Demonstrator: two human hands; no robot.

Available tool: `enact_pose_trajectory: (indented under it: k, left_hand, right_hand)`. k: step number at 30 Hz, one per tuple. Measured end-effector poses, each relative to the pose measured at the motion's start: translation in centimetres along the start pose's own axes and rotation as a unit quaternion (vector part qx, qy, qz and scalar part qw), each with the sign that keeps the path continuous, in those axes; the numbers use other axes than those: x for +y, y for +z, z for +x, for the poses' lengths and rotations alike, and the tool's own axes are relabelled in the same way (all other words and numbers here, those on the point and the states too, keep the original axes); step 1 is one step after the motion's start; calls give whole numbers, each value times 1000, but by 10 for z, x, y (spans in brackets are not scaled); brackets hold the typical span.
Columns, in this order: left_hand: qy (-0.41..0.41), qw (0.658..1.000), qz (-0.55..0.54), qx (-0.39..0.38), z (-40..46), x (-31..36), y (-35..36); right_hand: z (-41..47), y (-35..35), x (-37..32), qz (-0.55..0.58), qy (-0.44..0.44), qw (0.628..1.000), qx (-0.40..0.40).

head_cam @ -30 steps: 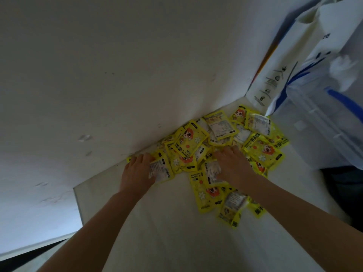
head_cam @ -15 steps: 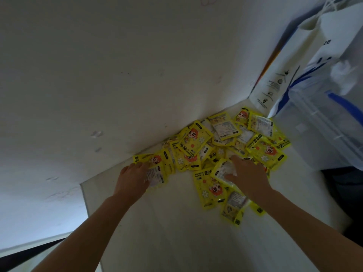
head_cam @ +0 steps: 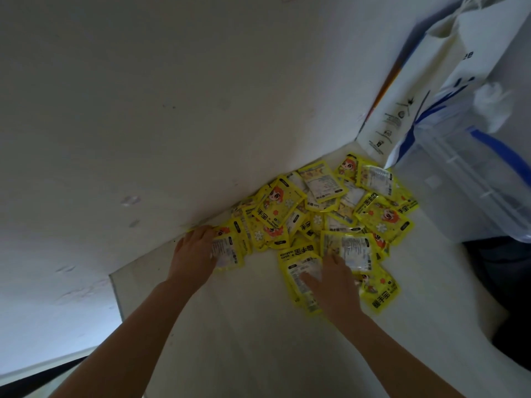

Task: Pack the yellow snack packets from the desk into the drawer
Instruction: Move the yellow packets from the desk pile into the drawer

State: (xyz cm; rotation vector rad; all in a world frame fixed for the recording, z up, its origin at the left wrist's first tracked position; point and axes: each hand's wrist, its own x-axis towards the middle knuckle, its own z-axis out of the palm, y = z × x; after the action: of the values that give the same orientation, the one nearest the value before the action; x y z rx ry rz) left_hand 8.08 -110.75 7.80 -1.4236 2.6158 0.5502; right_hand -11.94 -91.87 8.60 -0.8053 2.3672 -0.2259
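Several yellow snack packets (head_cam: pixel 321 214) lie heaped on the white desk (head_cam: pixel 244 334) against the wall. My left hand (head_cam: pixel 194 254) is at the pile's left end, its fingers curled round the leftmost packet (head_cam: pixel 230 249) by the wall. On the near side of the pile, my right hand (head_cam: pixel 333 282) lies on top of the packets. Its fingers are spread and press on a packet with a white label (head_cam: pixel 301 271). No drawer is in view.
A white paper bag (head_cam: pixel 425 90) and a clear plastic bag with blue stripes (head_cam: pixel 471 173) stand at the desk's right, touching the pile. The wall (head_cam: pixel 172 110) runs right behind the packets. The desk's left edge (head_cam: pixel 115 294) drops off near my left forearm.
My right hand has slid toward me, down from the middle of the pile onto its near packets. My left hand has stayed at the pile's left end, shifting slightly toward the wall.
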Motion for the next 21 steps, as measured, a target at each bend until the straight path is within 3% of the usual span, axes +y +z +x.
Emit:
enact_pose_trajectory:
  k: [6, 21]
  left_hand:
    - [9, 1000, -1, 17, -1, 0, 4]
    - [-25, 999, 32, 0, -9, 15, 8]
  right_hand:
    - [-2, 1, 1, -76, 1, 996, 44]
    - [4, 6, -20, -9, -23, 998, 58]
